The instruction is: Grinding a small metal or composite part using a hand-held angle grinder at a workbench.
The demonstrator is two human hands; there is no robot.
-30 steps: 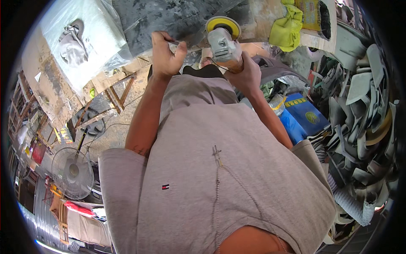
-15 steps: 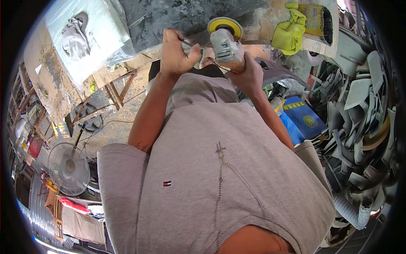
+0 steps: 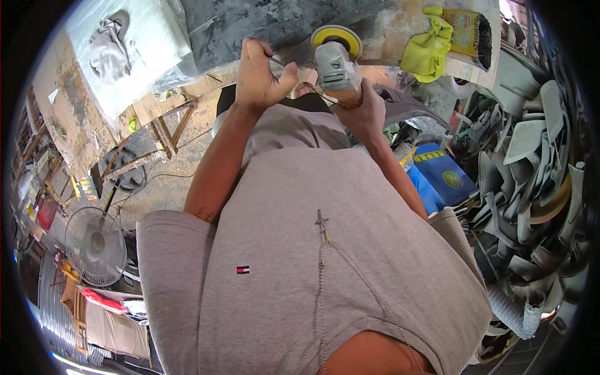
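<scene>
My right hand (image 3: 364,112) is closed around the orange-brown body of an angle grinder (image 3: 334,72), whose round yellow-rimmed disc (image 3: 344,36) points up over the near edge of a dark, scuffed work surface (image 3: 244,19). To the left of the grinder, my left hand (image 3: 259,78) grips a thin, dark piece (image 3: 279,63) at that edge, its fingers curled; the piece is mostly hidden and too small to identify.
Plastic sheeting (image 3: 159,56) with a grey cloth (image 3: 109,47) lies left; a yellow-green cloth (image 3: 425,50) and yellow tin (image 3: 462,31) sit right. A standing fan (image 3: 94,247) is at lower left, piled grey parts (image 3: 531,162) and blue packages (image 3: 437,175) at right.
Over the last second my left hand has shifted up and to the right in the picture. The grinder in my right hand has moved slightly right.
</scene>
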